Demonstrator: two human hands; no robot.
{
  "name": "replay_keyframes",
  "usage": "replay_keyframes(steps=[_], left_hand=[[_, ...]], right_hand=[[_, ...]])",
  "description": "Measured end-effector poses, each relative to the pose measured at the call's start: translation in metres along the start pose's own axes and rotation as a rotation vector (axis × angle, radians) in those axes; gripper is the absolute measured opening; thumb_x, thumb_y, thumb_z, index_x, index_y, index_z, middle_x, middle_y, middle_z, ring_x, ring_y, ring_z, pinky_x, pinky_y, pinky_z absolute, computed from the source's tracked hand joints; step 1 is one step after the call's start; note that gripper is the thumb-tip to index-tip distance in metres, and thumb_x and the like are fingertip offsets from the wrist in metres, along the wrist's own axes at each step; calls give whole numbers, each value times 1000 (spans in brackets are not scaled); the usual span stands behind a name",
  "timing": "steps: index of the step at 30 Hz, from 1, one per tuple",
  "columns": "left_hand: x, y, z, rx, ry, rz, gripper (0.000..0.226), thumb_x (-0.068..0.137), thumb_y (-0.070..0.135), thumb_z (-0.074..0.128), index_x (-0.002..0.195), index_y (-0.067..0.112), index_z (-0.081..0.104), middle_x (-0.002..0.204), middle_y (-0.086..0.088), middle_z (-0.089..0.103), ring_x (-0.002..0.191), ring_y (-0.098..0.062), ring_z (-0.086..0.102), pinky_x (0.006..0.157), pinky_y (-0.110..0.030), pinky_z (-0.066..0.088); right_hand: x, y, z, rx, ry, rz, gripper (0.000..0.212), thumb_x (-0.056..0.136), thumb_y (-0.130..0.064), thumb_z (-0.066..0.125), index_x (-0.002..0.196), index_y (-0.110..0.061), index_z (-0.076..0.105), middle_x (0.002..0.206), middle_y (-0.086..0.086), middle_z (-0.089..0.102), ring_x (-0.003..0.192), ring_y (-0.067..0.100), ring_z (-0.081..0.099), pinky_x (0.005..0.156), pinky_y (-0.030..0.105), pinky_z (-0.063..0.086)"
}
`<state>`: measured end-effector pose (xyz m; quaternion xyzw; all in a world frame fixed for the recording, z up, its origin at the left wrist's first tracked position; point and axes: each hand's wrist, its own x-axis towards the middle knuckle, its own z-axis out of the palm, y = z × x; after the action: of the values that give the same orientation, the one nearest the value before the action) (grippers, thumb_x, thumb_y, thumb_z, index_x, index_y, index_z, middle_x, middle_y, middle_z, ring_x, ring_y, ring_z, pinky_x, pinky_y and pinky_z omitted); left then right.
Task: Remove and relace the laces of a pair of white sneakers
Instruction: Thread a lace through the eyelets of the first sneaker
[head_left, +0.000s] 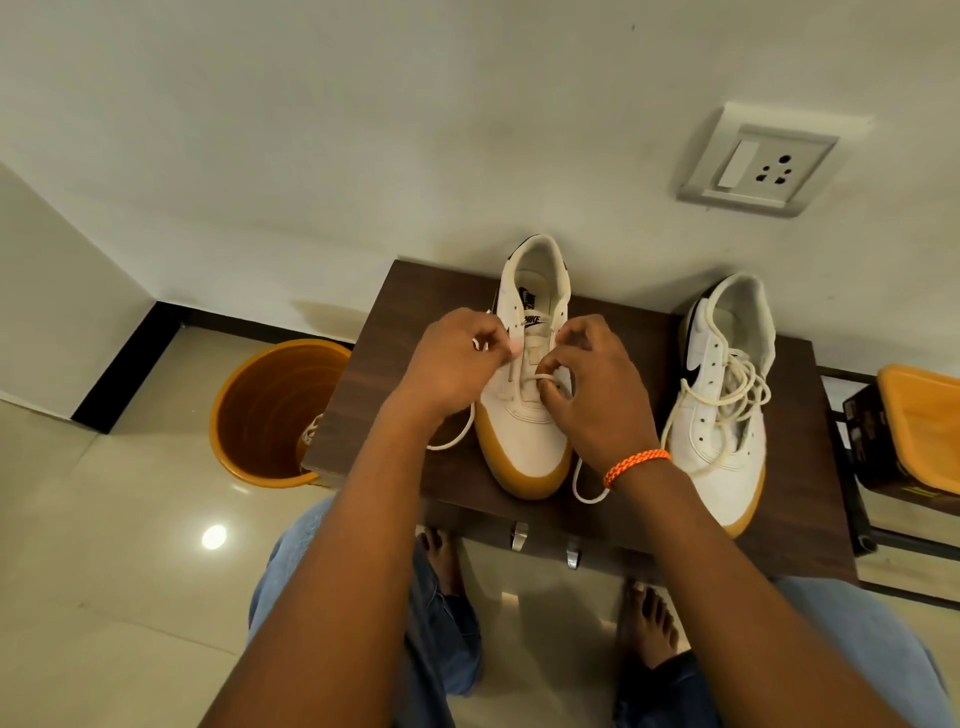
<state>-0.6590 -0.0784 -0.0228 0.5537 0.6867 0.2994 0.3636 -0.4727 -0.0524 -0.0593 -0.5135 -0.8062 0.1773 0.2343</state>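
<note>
Fingers (550, 387) of both hands pinch the lace (524, 382) over the sneaker (524, 436) whose tongue reads "NIKE"

Under both hands, the near sneaker (524, 415) has a smooth, matt white leather-like upper over a tan rubbery sole; its lace (545, 379) looks like woven cotton cord. It stands on a dark wood-grain tabletop (623, 332) with a low sheen. Left of the grip, an orange plastic bucket (270, 410) shines faintly above glossy floor tiles (130, 545).
</note>
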Motion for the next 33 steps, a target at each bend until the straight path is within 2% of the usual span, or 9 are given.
replay_keyframes(steps=[5,8,11,17,22,25,29,31,33], left_hand=[[-7,19,-14,-768,64,27,20,110,20,56,97,5,60,93,-12,75,65,-22,64,61,-32,56],[-2,8,-9,-399,158,-40,20,110,21,55,98,9,66,80,-2,71,59,-16,62,62,-36,57],[5,-10,2,184,131,-85,21,105,24,61,91,27,77,96,7,75,75,-9,67,76,-37,60],[4,-6,9,302,-72,-115,17,95,39,77,99,23,75,94,7,67,81,-8,61,76,-33,51],[4,-3,6,293,-17,-50,11,100,32,72,91,26,69,88,15,52,77,-5,52,67,-24,39],[4,2,2,89,36,-11,18,103,31,67,89,20,69,94,6,60,83,-8,57,72,-24,43],[-2,15,-7,-592,120,24,22,105,18,64,86,11,72,90,-2,75,100,-27,75,94,-39,61],[-3,19,-13,-908,121,45,21,106,16,62,88,8,70,85,-4,72,96,-32,77,93,-41,62],[-2,17,-14,-857,178,19,20,105,19,64,91,7,70,85,-3,72,84,-25,75,86,-40,64]], right_hand=[[-1,-2,-1,-28,-12,7,14,89,-26,79,101,-18,77,128,-4,51,115,15,55,86,33,56],[-1,1,-2,112,11,46,9,89,-23,77,96,-19,74,123,-8,50,112,11,56,84,29,57],[1,1,-3,281,62,62,6,91,-20,74,96,-19,71,117,-8,53,107,7,58,88,30,59],[2,-2,-1,330,103,16,9,94,-20,72,103,-19,70,116,-6,55,109,11,59,93,34,58],[0,5,4,164,28,23,12,91,-23,78,101,-19,73,122,-5,51,116,13,55,92,42,59],[-1,3,2,31,21,8,14,89,-25,79,101,-18,74,125,-1,53,117,17,55,90,46,58],[-1,0,1,-46,12,-3,17,89,-27,79,103,-19,74,127,0,52,117,19,55,89,49,57],[-2,0,1,-44,9,-2,16,89,-27,78,102,-20,73,126,-1,51,117,19,55,88,49,57],[-2,1,1,30,19,14,12,89,-26,77,99,-22,72,124,-4,51,115,17,56,87,49,57]])
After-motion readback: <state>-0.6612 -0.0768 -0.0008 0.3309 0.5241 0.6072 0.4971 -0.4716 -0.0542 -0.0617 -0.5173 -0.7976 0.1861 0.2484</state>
